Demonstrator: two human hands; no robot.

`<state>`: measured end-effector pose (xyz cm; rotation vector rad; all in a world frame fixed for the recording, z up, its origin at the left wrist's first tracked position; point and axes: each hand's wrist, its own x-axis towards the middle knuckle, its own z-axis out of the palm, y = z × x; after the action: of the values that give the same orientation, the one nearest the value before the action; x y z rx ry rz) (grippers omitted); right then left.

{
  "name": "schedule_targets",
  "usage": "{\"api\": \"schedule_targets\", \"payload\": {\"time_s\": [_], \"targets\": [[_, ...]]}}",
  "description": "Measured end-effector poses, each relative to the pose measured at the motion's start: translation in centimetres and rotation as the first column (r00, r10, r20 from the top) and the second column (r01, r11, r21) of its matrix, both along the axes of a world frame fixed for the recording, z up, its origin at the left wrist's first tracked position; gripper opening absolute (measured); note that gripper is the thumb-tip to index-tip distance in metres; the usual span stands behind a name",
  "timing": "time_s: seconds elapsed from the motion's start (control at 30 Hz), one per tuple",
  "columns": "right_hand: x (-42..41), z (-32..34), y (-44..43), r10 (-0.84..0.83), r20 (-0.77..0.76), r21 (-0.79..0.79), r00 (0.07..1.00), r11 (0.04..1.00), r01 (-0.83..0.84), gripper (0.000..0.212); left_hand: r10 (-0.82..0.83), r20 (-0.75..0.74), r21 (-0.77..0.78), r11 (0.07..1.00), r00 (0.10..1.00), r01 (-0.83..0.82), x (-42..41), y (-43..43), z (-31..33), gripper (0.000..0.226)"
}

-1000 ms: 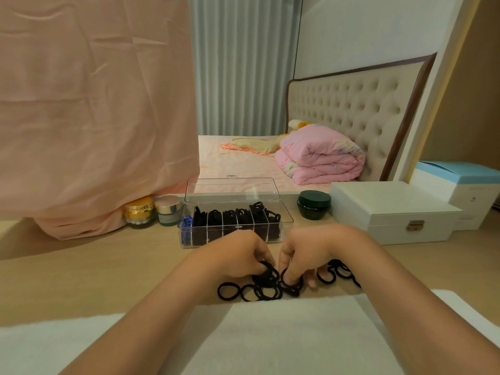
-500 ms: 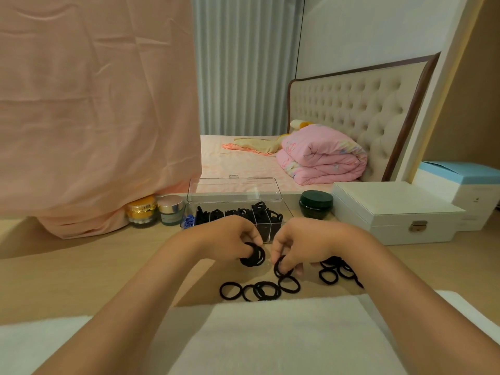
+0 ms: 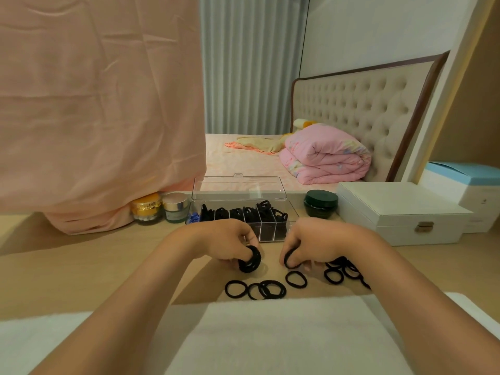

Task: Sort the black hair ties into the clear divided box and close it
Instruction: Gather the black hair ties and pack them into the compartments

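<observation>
Fingers of the left hand, left of centre, are curled and clamped on a small stacked bundle of black elastic hair ties, held just above the light wooden tabletop. Below this bundle, a row of loose black rings, some overlapping, lies flat on the tabletop.

At frame centre, directly behind both hands, stands the clear plastic divided box. Its transparent hinged lid is raised upright at the back. All visible compartments already contain black ties.

Right of centre, the fingers of the right hand are curled and pinch a single black tie close to the tabletop. One separate black ring lies just below this hand. A tangled cluster of black ties lies at the right, partly hidden under the right wrist.

Status assessment: the task appears partly complete.
- Done: the box is open and part-filled.
- In hand: both hands hold ties that are not yet deposited.
- Left: place the held ties in the compartments, collect the row, the separate ring and the cluster, then lower the lid and latch it.
</observation>
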<state>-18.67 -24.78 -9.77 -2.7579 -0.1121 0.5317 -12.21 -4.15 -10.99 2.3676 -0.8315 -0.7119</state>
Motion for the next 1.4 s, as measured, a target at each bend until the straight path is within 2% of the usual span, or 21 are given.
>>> {"api": "schedule_targets", "payload": {"time_s": [0.1,0.17,0.27,0.4,0.57,0.63,0.7,0.77,0.83,0.9,1.03,1.1,1.3,1.4], "targets": [[-0.2,0.8,-0.3,-0.045,0.029,0.114,0.999,0.993,0.041,0.023,0.000,0.005,-0.019,1.000,1.000,0.001,0.2,0.1,-0.1,0.020],[-0.3,0.8,-0.1,-0.047,-0.051,0.138,0.998,0.989,0.053,0.026,-0.003,0.015,-0.023,1.000,1.000,0.003,0.2,0.0,-0.1,0.020],[-0.2,-0.3,0.5,-0.091,-0.185,0.007,0.979,0.996,0.094,0.027,0.000,0.030,-0.026,1.000,1.000,0.001,0.1,-0.3,-0.5,0.020],[0.3,-1.1,0.5,-0.100,-0.142,-0.122,0.985,0.989,0.083,0.018,-0.004,0.082,-0.033,0.999,0.997,0.007,0.0,-0.7,-0.9,0.019],[-0.1,-0.6,0.2,-0.060,-0.125,-0.161,0.990,0.986,0.039,0.015,0.031,0.085,-0.098,0.995,0.996,-0.023,0.3,-0.9,-1.3,0.017],[-0.5,0.2,0.3,-0.053,-0.093,-0.063,0.994,0.997,0.047,0.012,0.048,0.048,-0.144,0.989,0.998,-0.041,0.5,-0.8,-1.4,0.018],[-0.9,1.2,0.6,-0.039,-0.054,0.136,0.998,0.990,0.046,0.014,0.057,0.028,-0.169,0.984,0.998,-0.052,0.7,-0.5,-1.5,0.018],[-1.4,2.0,1.2,-0.010,-0.046,0.333,0.999,0.943,0.025,0.022,0.060,0.023,-0.176,0.983,0.998,-0.055,0.9,-0.3,-1.6,0.018],[-1.6,2.2,2.1,0.039,-0.083,0.382,0.996,0.924,-0.004,0.028,0.056,0.022,-0.175,0.983,0.998,-0.051,1.0,-0.1,-1.7,0.019],[-1.5,1.5,2.8,0.060,-0.134,0.304,0.989,0.953,-0.016,0.028,0.055,0.028,-0.171,0.984,0.998,-0.050,1.0,-0.1,-1.7,0.020],[-0.4,-0.9,3.2,0.043,-0.064,-0.072,0.997,0.996,-0.048,0.027,0.079,0.029,-0.163,0.984,0.996,-0.073,1.0,-0.1,-1.7,0.019],[-0.2,-1.3,3.3,0.017,-0.032,-0.094,0.999,0.995,-0.020,0.023,0.086,0.040,-0.147,0.986,0.995,-0.079,1.0,-0.1,-1.8,0.018],[0.2,-1.6,3.3,0.017,-0.073,-0.136,0.997,0.990,-0.026,0.012,0.115,0.041,-0.138,0.985,0.993,-0.108,1.0,-0.1,-1.8,0.016],[-0.1,-0.9,2.7,-0.022,-0.035,-0.075,0.999,0.997,0.020,0.012,0.129,0.023,-0.148,0.981,0.991,-0.124,0.9,-0.2,-1.8,0.018]]}}
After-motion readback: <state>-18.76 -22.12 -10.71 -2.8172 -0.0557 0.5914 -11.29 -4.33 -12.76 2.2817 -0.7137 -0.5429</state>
